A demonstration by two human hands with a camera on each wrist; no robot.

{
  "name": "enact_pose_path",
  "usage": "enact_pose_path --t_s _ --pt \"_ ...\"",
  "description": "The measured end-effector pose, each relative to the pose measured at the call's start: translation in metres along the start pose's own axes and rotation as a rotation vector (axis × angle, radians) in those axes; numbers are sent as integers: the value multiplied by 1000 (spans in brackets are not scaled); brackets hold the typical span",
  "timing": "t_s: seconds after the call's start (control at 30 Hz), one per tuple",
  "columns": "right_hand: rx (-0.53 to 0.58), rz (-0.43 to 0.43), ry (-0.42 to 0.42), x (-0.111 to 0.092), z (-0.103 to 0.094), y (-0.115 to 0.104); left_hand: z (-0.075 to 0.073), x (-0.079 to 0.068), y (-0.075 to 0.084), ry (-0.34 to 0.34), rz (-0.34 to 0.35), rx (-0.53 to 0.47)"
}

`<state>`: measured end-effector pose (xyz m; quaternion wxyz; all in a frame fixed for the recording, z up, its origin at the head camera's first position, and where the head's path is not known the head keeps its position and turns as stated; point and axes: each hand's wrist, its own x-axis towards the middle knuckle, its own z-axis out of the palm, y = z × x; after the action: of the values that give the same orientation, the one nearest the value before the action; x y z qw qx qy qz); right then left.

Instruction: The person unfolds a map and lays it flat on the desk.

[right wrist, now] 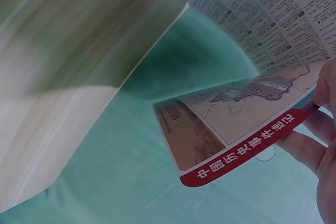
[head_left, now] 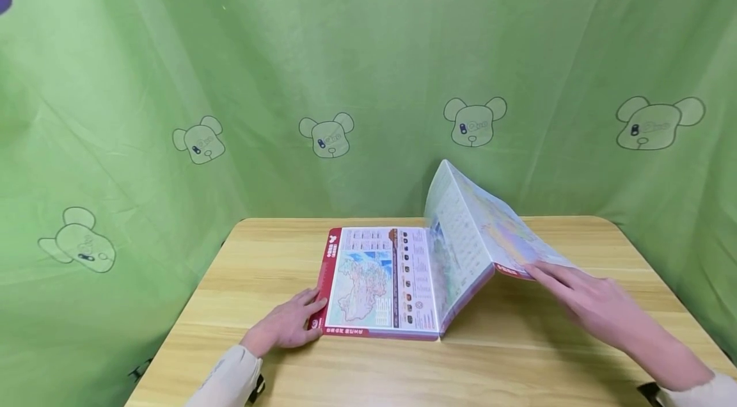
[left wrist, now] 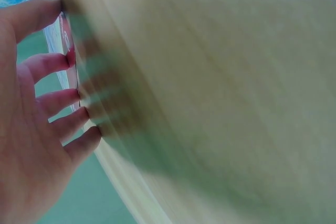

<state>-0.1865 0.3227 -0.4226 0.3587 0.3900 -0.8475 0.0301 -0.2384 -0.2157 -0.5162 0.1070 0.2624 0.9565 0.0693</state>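
A folding map (head_left: pixel 363 285) with a red border lies partly opened on the table, its left panels flat. Its middle panel rises to a crease, and the right panel (head_left: pixel 507 228) slopes down from there. My left hand (head_left: pixel 288 320) rests at the red left edge, fingers spread and fingertips right at the border. With the right hand (head_left: pixel 593 301) I pinch the outer edge of the raised right panel between thumb and fingers. Up close, the right wrist view shows that panel's red strip (right wrist: pixel 244 148) with white characters, and small printed text on the panel behind it.
The map stands on a light wood-grain table (head_left: pixel 380 372) with rounded back corners. A green curtain (head_left: pixel 368 42) printed with bear heads hangs close behind the table and along both sides.
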Motion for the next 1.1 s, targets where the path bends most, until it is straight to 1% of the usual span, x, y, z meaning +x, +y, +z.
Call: enact_pose_path --t_s 0.4,0.7,0.87,1.1 --pt "-33 5 7 -20 -6 12 -3 -1 2 -8 -3 -7" --pt "-49 23 -10 -34 -11 14 -2 -1 3 -9 -1 0" --pt "-49 31 -36 -41 -16 14 -4 -4 3 0 12 -9" --pt "-59 44 -70 -51 -20 14 -3 -3 4 18 -1 -23"
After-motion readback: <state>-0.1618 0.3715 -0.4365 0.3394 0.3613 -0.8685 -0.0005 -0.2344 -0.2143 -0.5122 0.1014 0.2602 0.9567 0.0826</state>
